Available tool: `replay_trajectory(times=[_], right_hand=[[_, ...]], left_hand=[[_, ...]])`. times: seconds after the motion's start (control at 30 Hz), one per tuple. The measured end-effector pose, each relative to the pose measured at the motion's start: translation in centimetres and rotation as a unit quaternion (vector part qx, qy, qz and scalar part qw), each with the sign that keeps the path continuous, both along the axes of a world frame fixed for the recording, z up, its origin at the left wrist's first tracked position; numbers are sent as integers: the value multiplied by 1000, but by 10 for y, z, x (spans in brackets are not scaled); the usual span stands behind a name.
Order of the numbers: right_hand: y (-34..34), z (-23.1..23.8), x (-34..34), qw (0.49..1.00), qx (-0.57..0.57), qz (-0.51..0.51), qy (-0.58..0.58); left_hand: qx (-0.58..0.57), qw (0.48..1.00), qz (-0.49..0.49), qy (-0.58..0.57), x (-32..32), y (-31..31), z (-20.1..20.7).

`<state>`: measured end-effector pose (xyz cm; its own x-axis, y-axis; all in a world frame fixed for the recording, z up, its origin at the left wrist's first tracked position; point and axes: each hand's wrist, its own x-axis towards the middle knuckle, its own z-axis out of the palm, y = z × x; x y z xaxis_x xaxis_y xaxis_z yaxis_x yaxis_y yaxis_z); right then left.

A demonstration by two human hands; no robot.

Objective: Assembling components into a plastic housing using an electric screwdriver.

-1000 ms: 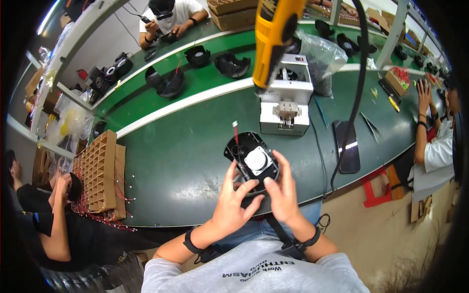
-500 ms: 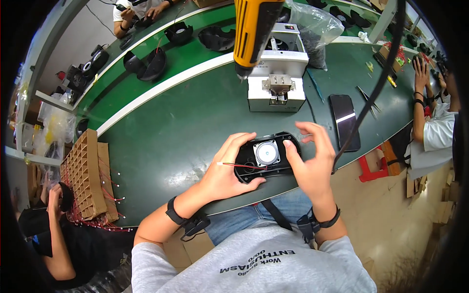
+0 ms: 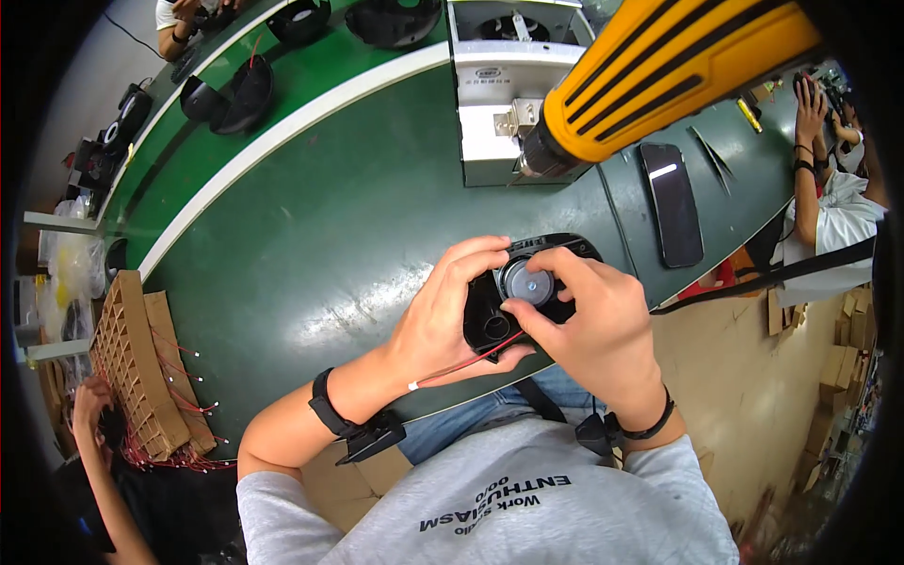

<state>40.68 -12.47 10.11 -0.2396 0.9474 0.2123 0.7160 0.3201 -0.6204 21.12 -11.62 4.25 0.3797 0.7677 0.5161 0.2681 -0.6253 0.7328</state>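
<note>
Fan: black housing (image 3: 490, 320) with a round grey hub (image 3: 525, 284), held just above the near edge of the green counter (image 3: 330, 254), close to the person's body.
Left hand: (image 3: 443, 320) its grip wraps the fan's left side, fingers over the top rim.
Right hand: (image 3: 589, 320) grip closed on the right side — fingertips pressing at the hub.
Change: a second ago the fan sat further out on the counter; now it is drawn in and turned, so the work looks to be on the hub.
Wire: red lead (image 3: 461, 363) trails from the fan under the left palm.
Driver: orange tool (image 3: 650, 75) hangs overhead.
Box: grey-white unit (image 3: 490, 104) behind, with a small pale label.
Phone: dark slab (image 3: 672, 202) to the right.
Tray: cardboard grid (image 3: 132, 367) far left — red wires beside it.
</note>
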Motion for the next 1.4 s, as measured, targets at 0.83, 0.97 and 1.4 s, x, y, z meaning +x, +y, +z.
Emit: replay_trajectory(times=[0.83, 0.97, 1.4], right_hand=[[0, 8, 8, 998, -19, 4, 59], [10, 48, 20, 975, 31, 0, 220], [56, 108, -5, 904, 64, 175, 385]], left_hand=[[8, 998, -21, 55, -4, 2, 11], [64, 989, 10, 133, -9, -4, 12], [109, 980, -6, 167, -3, -7, 10]])
